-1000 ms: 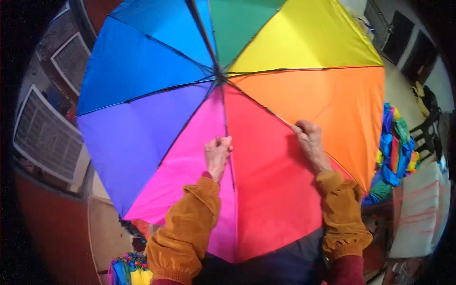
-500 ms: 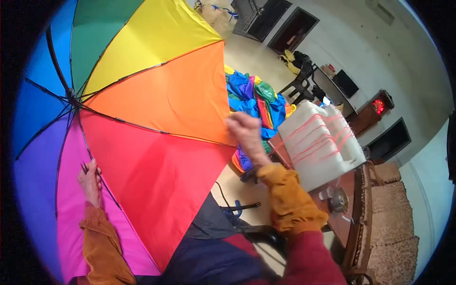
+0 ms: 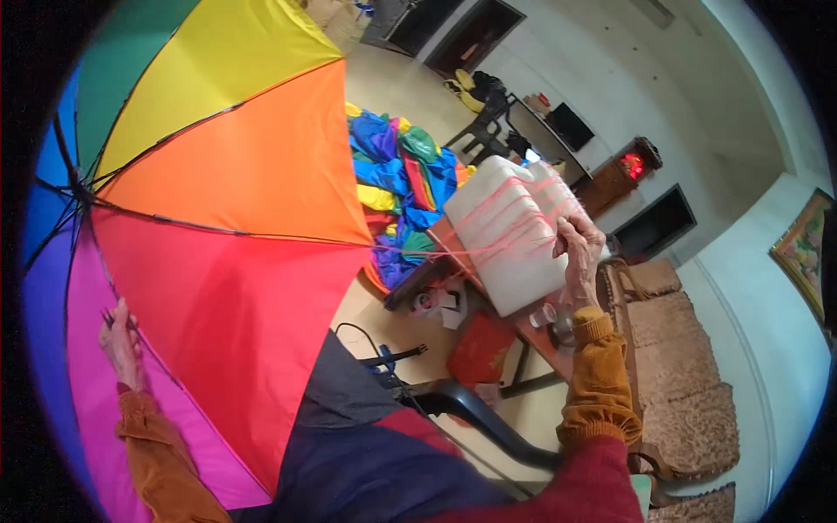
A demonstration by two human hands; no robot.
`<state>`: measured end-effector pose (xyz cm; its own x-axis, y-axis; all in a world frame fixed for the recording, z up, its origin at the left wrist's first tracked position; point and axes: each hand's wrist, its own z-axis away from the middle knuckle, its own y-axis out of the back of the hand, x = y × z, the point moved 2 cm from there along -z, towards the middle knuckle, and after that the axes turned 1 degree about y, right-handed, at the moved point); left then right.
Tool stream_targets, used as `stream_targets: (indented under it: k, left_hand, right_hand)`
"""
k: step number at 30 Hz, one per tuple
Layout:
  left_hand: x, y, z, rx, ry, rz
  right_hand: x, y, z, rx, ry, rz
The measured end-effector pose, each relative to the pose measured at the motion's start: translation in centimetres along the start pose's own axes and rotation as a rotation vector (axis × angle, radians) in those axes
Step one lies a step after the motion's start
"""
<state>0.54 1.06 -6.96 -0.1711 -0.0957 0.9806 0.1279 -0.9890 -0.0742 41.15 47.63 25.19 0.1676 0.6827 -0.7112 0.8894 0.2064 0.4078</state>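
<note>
A rainbow umbrella [image 3: 235, 305] lies open on my left, its inside with dark ribs facing me. My left hand [image 3: 122, 349] is closed round one of its ribs at the pink panel; small dark prongs stick up by the fingers, too small to name. Pink thread [image 3: 418, 251] runs taut from the canopy corner between the orange and red panels to my right hand [image 3: 580, 248]. Out to the right, that hand is pinched on the thread, in front of a white foam box [image 3: 501, 235] with pink threads strung across it. Whether the fingers also hold a needle is hidden.
Behind the canopy edge lies a pile of rainbow fabric [image 3: 405, 174]. The box stands on a brown table [image 3: 545, 344] with a clear cup [image 3: 542, 315]. A black curved chair arm [image 3: 479, 418] is close to my lap. A patterned sofa [image 3: 680, 349] stands at right.
My right hand has moved right, away from the canopy corner, drawing the thread out straight. My left hand keeps its grip on the rib. The whole view has shifted to the right.
</note>
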Motion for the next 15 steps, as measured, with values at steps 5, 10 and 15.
stream_targets:
  k: [5,10,15]
  left_hand:
    - [0.2,0.6,-0.3,-0.061,0.030,-0.035]
    - [-1.0,0.7,-0.5,-0.034,0.009,0.026]
    - [-2.9,0.8,-2.4,-0.002,-0.015,0.062]
  right_hand:
    - [-1.0,4.6,-0.1,-0.017,-0.042,0.248]
    - [-0.9,6.2,0.3,-0.144,-0.076,0.535]
    - [3.5,8.3,-1.3,-0.255,0.300,1.026]
